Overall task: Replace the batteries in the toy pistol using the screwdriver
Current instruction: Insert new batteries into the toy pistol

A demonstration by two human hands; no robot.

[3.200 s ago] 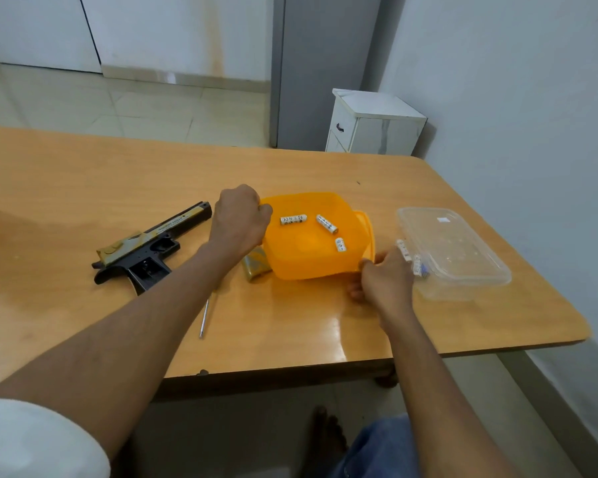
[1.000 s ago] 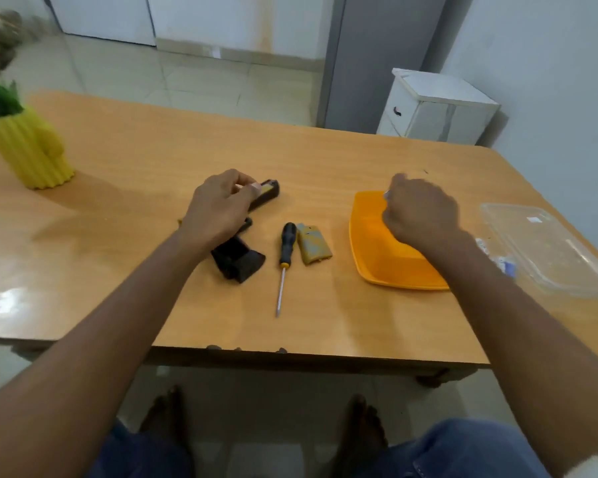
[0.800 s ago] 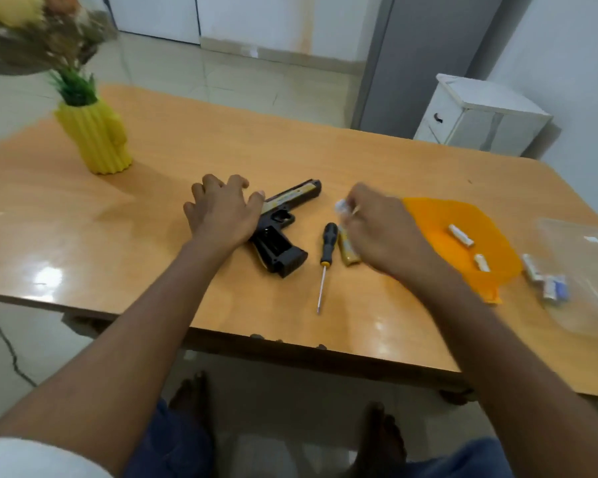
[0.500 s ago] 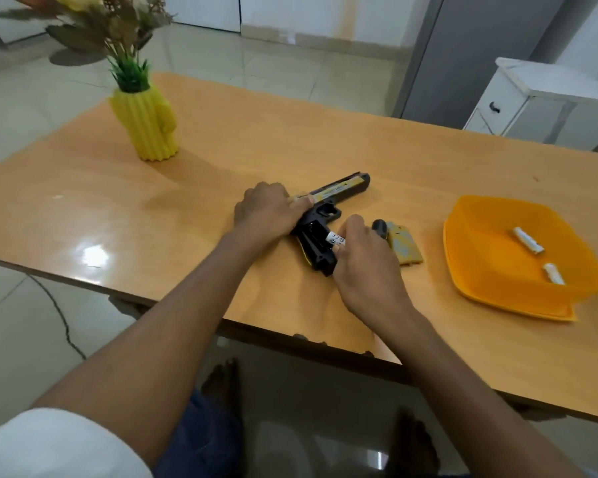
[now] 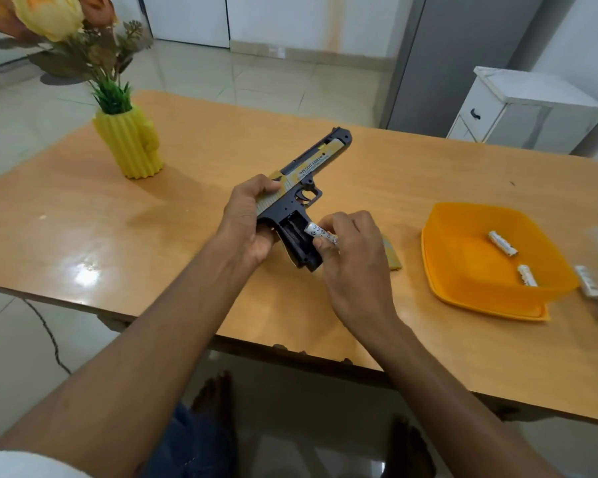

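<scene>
My left hand grips the rear of the black and gold toy pistol, which is lifted off the wooden table with its barrel pointing away. The grip's battery compartment lies open toward me. My right hand pinches a white battery with its tip at the compartment's edge. The gold battery cover lies on the table, partly hidden behind my right hand. The screwdriver is hidden from view.
An orange tray at the right holds two white batteries. More batteries lie beside it at the frame's right edge. A yellow vase with flowers stands at the back left. A white cabinet stands behind the table.
My left hand has lifted the pistol off the table and turned its open grip toward me. My right hand has brought a battery from the tray to the compartment.
</scene>
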